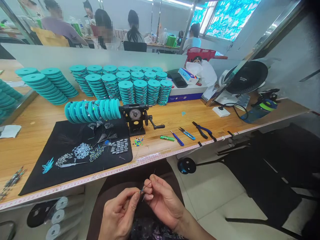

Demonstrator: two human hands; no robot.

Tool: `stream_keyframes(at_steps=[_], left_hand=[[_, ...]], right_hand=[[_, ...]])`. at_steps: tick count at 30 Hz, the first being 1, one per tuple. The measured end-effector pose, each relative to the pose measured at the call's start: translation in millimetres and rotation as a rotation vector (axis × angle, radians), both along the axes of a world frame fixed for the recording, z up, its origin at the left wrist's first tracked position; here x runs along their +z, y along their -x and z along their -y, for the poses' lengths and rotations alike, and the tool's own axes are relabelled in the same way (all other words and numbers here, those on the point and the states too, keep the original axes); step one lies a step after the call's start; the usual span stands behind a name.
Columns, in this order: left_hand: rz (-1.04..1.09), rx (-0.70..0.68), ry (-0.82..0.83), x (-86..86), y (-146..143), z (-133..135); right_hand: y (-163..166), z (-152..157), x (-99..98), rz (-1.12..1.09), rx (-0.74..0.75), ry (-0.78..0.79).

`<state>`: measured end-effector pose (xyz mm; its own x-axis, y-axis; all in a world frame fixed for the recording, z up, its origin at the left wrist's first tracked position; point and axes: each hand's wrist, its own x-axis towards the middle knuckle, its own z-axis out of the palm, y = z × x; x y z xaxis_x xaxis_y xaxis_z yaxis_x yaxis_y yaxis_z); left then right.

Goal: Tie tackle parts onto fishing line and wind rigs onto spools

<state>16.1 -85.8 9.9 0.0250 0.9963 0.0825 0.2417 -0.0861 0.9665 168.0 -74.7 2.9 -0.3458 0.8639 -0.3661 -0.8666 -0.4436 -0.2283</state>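
Note:
Below the table edge, my left hand point(120, 210) pinches a thin fishing line point(147, 187) between thumb and forefinger. My right hand point(165, 201) grips the same line a little to the right, its end sticking up past the fingertips. A small dark piece shows on the line by the left fingertips; its kind is too small to tell. Ahead on a black mat point(50, 146) lie grey sinkers point(120, 146), pale small sleeves point(82, 151), metal swivels point(63, 160) and a thin needle-like tool point(72, 164). Coloured beads point(138, 141) are scattered beside the mat.
A hand-cranked winder point(136, 116) carries turquoise foam spools point(92, 110); stacks of spools point(140, 86) stand behind. Blue snips point(187, 133), a blue-handled tool point(177, 138), pliers point(201, 130) and a green tube point(167, 138) lie at right. Several people sit beyond the partition.

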Motion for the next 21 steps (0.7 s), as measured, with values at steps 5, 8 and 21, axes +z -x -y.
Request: stream_keyframes(at_steps=[5, 8, 21], left_hand=[[-0.052, -0.019, -0.042, -2.3, 5, 0], [-0.118, -0.003, -0.059, -3.4, 7, 0], [-0.085, 0.097, 0.164, 2.0, 1, 1]], right_hand=[[-5, 0, 5.0, 0.005, 0.049, -0.01], [-9, 0, 9.1, 0.016, 0.084, -0.012], [-10, 3, 7.6, -0.013, 0.111, 0.056]])
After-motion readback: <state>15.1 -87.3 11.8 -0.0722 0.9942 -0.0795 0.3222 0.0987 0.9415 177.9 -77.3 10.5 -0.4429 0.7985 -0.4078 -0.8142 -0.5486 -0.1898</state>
